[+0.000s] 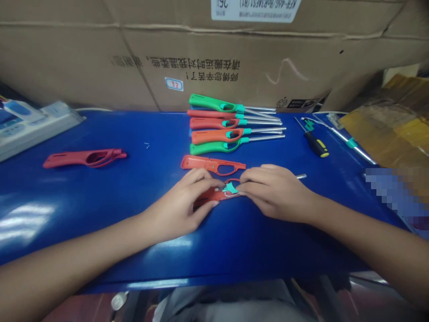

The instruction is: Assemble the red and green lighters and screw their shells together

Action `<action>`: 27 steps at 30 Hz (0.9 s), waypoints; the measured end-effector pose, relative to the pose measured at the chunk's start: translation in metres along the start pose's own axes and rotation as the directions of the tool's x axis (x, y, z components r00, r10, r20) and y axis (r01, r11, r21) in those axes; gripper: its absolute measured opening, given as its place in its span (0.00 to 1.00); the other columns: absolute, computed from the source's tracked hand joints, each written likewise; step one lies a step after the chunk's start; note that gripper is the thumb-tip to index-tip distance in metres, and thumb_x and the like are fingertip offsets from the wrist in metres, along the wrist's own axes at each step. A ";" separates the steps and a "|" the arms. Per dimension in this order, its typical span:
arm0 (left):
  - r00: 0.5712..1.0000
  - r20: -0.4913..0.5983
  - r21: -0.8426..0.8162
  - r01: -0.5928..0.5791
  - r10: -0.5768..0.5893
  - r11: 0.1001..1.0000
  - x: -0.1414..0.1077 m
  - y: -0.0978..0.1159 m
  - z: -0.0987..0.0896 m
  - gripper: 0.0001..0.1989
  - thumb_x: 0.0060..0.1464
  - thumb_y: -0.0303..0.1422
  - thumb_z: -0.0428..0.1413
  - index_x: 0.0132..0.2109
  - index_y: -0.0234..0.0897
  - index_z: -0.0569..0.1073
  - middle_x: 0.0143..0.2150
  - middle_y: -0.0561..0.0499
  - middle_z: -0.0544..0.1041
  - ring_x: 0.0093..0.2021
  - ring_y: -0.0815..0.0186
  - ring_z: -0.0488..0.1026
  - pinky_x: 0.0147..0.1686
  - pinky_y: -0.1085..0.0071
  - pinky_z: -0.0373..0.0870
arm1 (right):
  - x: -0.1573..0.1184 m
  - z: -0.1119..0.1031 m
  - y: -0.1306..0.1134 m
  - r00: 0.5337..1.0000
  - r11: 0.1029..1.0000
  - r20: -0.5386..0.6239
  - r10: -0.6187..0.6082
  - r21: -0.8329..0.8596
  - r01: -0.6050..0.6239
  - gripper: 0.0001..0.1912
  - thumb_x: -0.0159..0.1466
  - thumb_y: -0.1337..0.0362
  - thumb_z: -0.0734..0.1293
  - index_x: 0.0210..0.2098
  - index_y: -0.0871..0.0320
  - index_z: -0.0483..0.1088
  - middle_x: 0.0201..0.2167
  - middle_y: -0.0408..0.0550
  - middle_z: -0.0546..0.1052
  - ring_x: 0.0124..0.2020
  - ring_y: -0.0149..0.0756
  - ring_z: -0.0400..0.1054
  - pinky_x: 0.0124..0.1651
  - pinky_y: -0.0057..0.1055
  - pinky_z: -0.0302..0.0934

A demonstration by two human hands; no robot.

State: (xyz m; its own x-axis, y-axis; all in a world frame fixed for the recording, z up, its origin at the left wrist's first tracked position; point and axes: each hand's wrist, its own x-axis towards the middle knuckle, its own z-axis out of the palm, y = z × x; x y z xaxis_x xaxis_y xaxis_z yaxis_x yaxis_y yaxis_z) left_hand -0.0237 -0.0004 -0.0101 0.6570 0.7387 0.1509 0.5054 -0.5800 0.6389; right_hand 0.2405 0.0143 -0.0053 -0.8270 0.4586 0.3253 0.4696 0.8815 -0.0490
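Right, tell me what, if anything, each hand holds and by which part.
The left hand holds an open red lighter casing by its handle; the right hand is at the teal piece, its exact grip hidden.

Your left forearm (87, 250), bare, slants up from the lower left to the wrist (144, 226); your left hand (189, 197) curls inward, fingers (203, 181) arched above, thumb (206, 210) stretched out below them; your right forearm (365, 237), also bare, reaches in from the lower right; your right hand (273, 192) shows its back, fingers bent and bunched, tips pointing toward the left hand, near but apart.
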 end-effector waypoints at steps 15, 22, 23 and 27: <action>0.993 0.008 0.053 -0.117 0.117 0.992 -0.002 -0.001 0.003 0.23 0.67 0.25 0.51 0.67 0.37 0.65 0.48 0.45 0.69 0.49 0.62 0.67 0.53 0.64 0.71 | 0.005 -0.002 -0.007 0.905 0.759 0.117 0.410 0.506 -0.409 0.06 0.66 0.70 0.69 0.34 0.58 0.78 0.33 0.43 0.76 0.33 0.29 0.70 0.36 0.27 0.61; 0.978 0.123 0.275 -0.196 0.168 0.941 -0.001 0.003 0.002 0.21 0.69 0.28 0.47 0.66 0.38 0.67 0.50 0.40 0.67 0.48 0.58 0.66 0.46 0.60 0.74 | -0.001 -0.005 -0.005 0.980 0.924 0.061 0.191 0.326 -0.200 0.06 0.68 0.64 0.68 0.43 0.56 0.76 0.43 0.47 0.77 0.37 0.33 0.71 0.37 0.30 0.62; 0.978 0.130 0.301 -0.195 0.163 0.934 -0.001 0.003 0.002 0.21 0.69 0.28 0.47 0.66 0.38 0.67 0.50 0.40 0.67 0.48 0.58 0.66 0.46 0.59 0.74 | -0.001 -0.004 -0.006 0.988 0.958 0.079 0.131 0.245 -0.147 0.07 0.69 0.63 0.66 0.44 0.56 0.76 0.45 0.48 0.77 0.38 0.35 0.72 0.37 0.32 0.62; 0.973 0.145 0.387 -0.222 0.178 0.895 -0.003 0.003 0.003 0.23 0.69 0.28 0.47 0.68 0.39 0.64 0.51 0.40 0.67 0.48 0.57 0.65 0.45 0.58 0.74 | 0.000 -0.002 -0.009 0.989 0.990 0.120 0.089 0.097 -0.101 0.11 0.73 0.62 0.60 0.44 0.57 0.74 0.45 0.49 0.78 0.39 0.37 0.73 0.37 0.33 0.62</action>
State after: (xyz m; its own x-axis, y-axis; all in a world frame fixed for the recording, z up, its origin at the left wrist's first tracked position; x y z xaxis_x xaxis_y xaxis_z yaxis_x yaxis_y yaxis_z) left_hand -0.0230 -0.0051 -0.0108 0.8106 0.5657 0.1510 0.5234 -0.8157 0.2462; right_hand 0.2375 0.0060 -0.0027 -0.8133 0.5451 0.2036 0.5180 0.8377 -0.1732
